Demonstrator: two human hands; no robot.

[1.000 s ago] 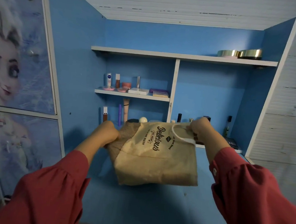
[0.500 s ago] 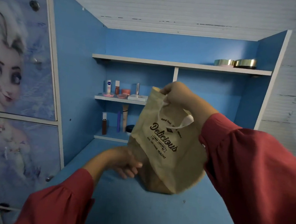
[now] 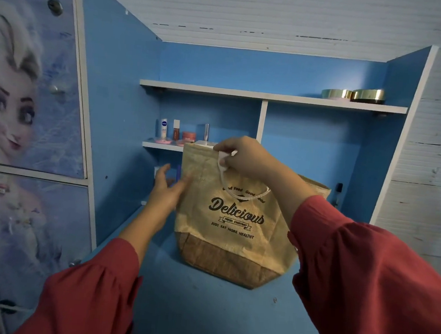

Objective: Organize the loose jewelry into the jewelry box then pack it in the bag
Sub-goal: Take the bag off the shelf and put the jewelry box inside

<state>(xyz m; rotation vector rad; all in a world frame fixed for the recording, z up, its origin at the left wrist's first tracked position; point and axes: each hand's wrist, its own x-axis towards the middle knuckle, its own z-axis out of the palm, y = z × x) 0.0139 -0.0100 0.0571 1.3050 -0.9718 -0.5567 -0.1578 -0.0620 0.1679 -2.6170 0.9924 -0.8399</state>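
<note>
A tan jute bag (image 3: 235, 222) printed "Delicious", with a darker brown base, stands upright on the blue desk top (image 3: 200, 313). My right hand (image 3: 244, 155) pinches its white handle at the bag's top rim. My left hand (image 3: 167, 188) has straight fingers and touches the bag's left side near the top. The inside of the bag is hidden. No jewelry box and no loose jewelry show.
Cosmetic bottles and jars (image 3: 175, 133) stand on a small shelf behind the bag. Two gold round tins (image 3: 353, 94) sit on the upper shelf at the right. A cabinet door with a cartoon print (image 3: 19, 93) flanks the left. Blue side walls enclose the desk.
The bag went from held sideways in the air to standing upright on the desk. My left hand rose from under the bag to its left side. My right hand kept the handle.
</note>
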